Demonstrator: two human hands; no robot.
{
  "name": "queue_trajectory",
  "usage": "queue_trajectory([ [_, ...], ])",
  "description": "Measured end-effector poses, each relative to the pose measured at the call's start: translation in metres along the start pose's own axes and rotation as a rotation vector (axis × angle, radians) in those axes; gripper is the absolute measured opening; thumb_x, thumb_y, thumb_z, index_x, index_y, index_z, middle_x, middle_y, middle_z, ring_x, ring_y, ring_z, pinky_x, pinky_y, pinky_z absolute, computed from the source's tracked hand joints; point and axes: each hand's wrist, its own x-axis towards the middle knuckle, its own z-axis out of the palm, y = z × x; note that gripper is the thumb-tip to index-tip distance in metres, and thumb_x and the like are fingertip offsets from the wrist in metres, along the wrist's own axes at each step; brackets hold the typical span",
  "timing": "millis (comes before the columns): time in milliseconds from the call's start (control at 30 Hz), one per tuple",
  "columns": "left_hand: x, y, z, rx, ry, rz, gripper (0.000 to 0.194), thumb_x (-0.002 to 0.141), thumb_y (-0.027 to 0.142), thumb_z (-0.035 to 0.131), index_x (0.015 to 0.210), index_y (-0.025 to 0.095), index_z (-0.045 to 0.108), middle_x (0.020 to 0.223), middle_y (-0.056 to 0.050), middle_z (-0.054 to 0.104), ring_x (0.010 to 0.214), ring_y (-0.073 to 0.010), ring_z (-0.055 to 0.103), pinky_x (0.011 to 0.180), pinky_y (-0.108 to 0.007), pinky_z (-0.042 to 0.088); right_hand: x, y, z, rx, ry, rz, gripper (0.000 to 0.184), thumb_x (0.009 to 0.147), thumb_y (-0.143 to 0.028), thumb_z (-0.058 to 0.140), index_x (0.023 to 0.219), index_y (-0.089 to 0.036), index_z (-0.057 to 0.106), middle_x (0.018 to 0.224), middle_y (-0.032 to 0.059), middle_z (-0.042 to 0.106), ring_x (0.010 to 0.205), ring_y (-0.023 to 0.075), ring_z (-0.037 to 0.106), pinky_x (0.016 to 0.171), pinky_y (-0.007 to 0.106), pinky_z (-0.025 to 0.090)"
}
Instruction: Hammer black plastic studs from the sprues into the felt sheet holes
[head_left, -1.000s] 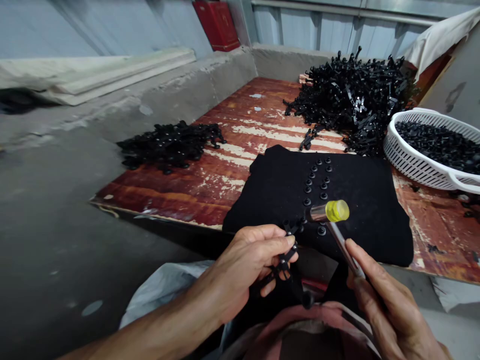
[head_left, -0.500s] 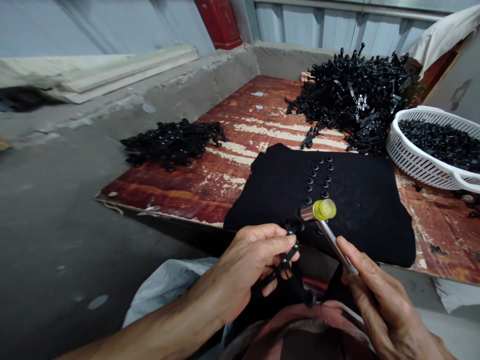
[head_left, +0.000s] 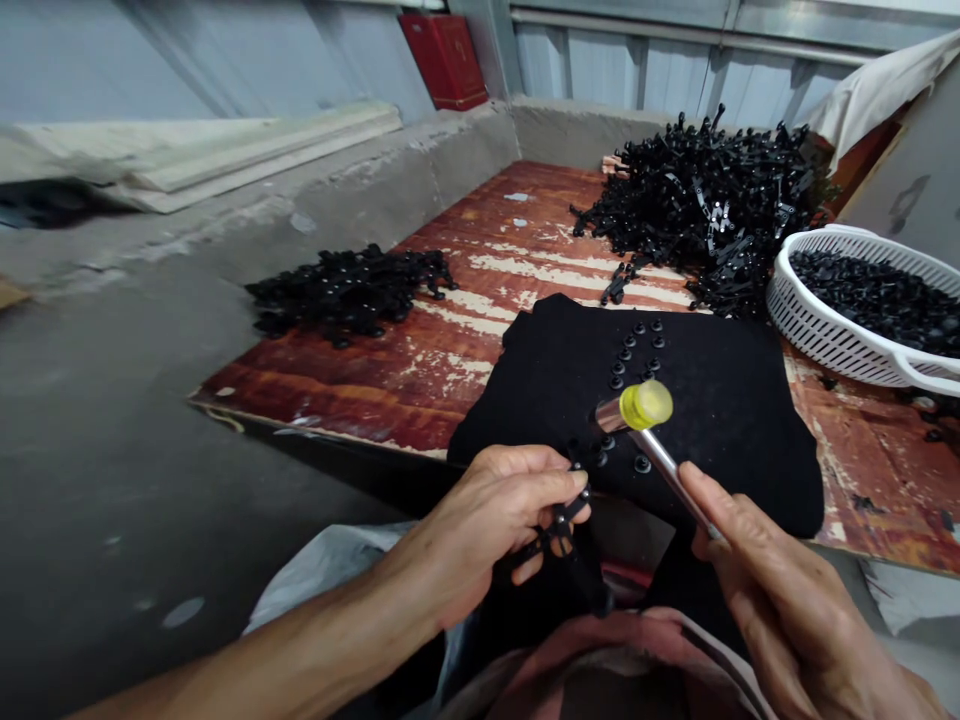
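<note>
My left hand (head_left: 495, 530) is shut on a branching black plastic runner of snap fasteners (head_left: 562, 530), which hangs down towards my lap. My right hand (head_left: 787, 610) grips a small hammer (head_left: 660, 450) with a yellow soft tip and a metal shaft. Its head hangs over a folded black cloth (head_left: 720, 430), close to the lowest of two rows of black snap buttons (head_left: 637, 365). Whether the head touches a button I cannot tell. The cloth lies on a board with worn red paint (head_left: 360, 400).
A large heap of black plastic runners (head_left: 705, 210) lies at the board's far end, and a smaller heap (head_left: 345, 290) lies to the left. A white plastic basket (head_left: 825, 320) holds black parts on the right. Concrete ledges and a grey floor surround the board.
The hammer head has risen slightly and moved left since the oldest frame. My left hand sits a little lower, and the whole view has shifted slightly.
</note>
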Motion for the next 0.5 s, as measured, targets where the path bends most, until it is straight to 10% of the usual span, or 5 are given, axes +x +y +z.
queue_trajectory([
  [500, 0.003, 0.006, -0.015, 0.084, -0.088, 0.056, 0.028, 0.055, 0.037, 0.072, 0.054, 0.015, 0.055, 0.054, -0.002, 0.06, 0.04, -0.0085, 0.048, 0.031, -0.016, 0.025, -0.016, 0.007, 0.01, 0.037, 0.145, 0.08, 0.067, 0.094, -0.007, 0.043, 0.152, -0.033, 0.025, 0.139, 0.0038, 0.059, 0.096, 0.0152, 0.071, 0.084, 0.022, 0.059],
])
